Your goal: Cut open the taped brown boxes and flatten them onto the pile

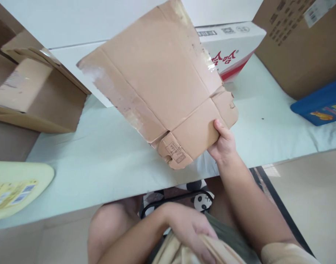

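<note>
**Flattened brown cardboard carton (pixel 157 77) in the right hand (pixel 224 146)**

The right hand is clamped on the carton's near edge, thumb on top, holding it tilted above a table covered in pale green cloth (pixel 102 157). A white box with red lettering (pixel 231 47) lies behind it. The left hand (pixel 188 227) is at the lap, touching beige fabric (pixel 179 253) (whether its fingers pinch it, I cannot tell). A pale yellow plastic container (pixel 22 183) lies at left.
</note>
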A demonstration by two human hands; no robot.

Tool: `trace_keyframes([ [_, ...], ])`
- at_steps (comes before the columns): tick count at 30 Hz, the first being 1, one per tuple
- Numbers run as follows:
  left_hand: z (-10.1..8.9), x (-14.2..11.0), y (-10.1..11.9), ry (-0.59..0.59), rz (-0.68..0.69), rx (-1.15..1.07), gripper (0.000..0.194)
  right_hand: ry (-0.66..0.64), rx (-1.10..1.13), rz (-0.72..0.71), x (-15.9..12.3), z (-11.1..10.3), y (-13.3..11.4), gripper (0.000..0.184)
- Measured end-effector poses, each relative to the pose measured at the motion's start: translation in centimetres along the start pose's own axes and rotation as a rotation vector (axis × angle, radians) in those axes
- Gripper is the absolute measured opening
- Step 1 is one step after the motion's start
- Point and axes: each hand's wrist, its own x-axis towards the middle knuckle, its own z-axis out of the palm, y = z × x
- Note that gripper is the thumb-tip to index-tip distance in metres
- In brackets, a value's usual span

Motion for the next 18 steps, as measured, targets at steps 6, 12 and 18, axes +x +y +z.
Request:
trace_keyframes([
  [6, -1.0, -2.9, 1.9, 0.165, 0.008, 0.120, 0.038, 0.087, -0.004, -0.329, 0.7, -3.3, -5.4, 0.032],
  [12, -1.2, -3.9, 2.7, 0.185, 0.040, 0.158, 0.037, 0.517, -0.016, -0.346, 1.7, -10.3, -12.8, 0.012],
  [18, -1.8, -3.7, 2.0, 0.196, 0.039, 0.137, 0.038, 0.688, -0.288, -0.517, 4.4, -14.9, -16.5, 0.028],
])
